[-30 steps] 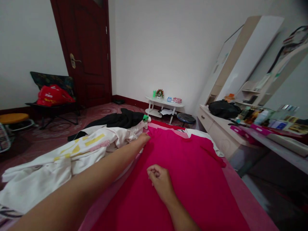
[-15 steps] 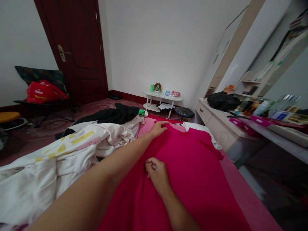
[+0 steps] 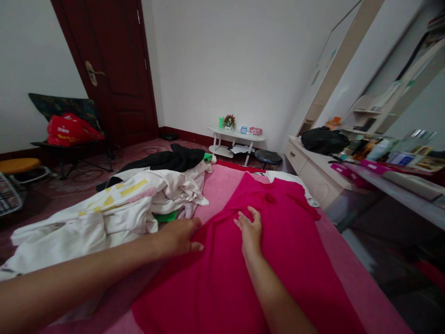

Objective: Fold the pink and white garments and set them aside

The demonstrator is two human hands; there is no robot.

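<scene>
A magenta short-sleeved shirt [image 3: 285, 250] lies spread over the pink bed cover [image 3: 220, 181], its left side creased and drawn toward the middle. My left hand [image 3: 179, 239] is at the shirt's left edge, thumb and fingers apart. Over the middle of the shirt is my right hand [image 3: 251, 227], its fingers loosely bent and spread, with no cloth visibly gripped. Whether either palm presses on the fabric cannot be told. Left of the shirt lies a heap of white clothes [image 3: 118, 227] with yellow patches.
Black clothing [image 3: 170, 160] tops the far end of the heap. White cloth [image 3: 290, 178] lies beyond the shirt. A dresser [image 3: 320, 185] with a black bag [image 3: 323, 140] borders the bed at right. At the back are a small white table [image 3: 236, 134] and a round stool [image 3: 267, 157].
My left hand has pulled back from the shirt's collar to its left edge. My right hand has moved slightly forward and opened. The shirt's left side now lies farther in, baring more pink cover.
</scene>
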